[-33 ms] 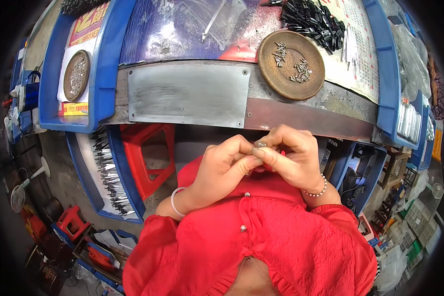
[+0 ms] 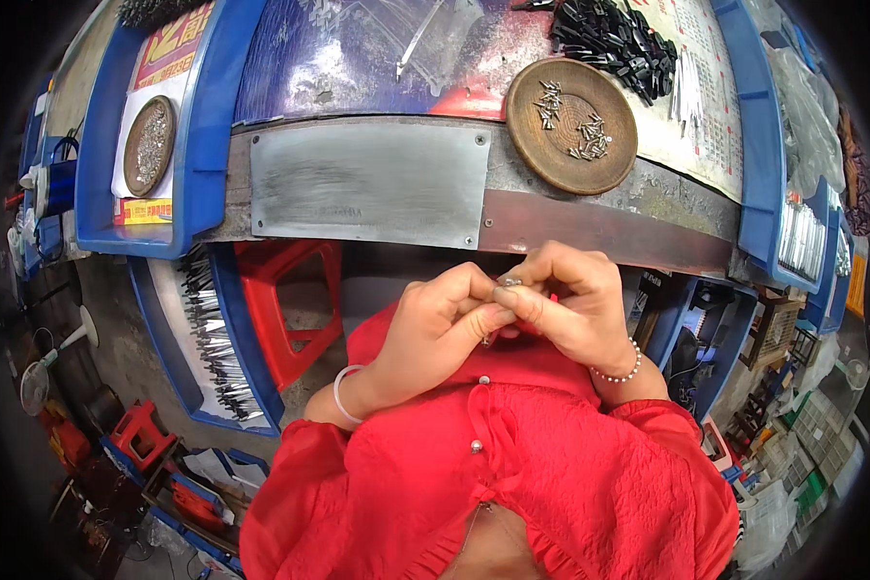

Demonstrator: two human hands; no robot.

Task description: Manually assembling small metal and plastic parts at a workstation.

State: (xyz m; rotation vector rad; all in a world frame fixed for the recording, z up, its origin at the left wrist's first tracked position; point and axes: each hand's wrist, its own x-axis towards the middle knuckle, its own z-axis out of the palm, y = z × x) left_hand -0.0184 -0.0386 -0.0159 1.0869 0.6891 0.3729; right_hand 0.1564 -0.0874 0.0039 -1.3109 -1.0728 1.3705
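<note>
My left hand [image 2: 443, 317] and my right hand [image 2: 572, 307] meet at the fingertips, just in front of the bench edge. My right thumb and forefinger pinch a small silvery metal part [image 2: 512, 282]; most of it is hidden. Thumb and forefinger of my left hand are pressed together against my right fingertips, and what they hold is hidden. A tiny brass-coloured bit [image 2: 486, 340] shows below my left thumb. Beyond my right hand, a round brown dish [image 2: 590, 180] on the bench holds two small heaps of similar-looking metal parts [image 2: 590, 141].
Black clip-like pieces [image 2: 614, 48] are piled behind the dish, beside thin white sticks [image 2: 686, 89]. A screwed-down metal plate [image 2: 369, 184] covers the bench's front. At left, a blue tray [image 2: 199, 126] holds a dish of tiny shiny bits [image 2: 151, 145]. Below stands a red stool [image 2: 273, 319].
</note>
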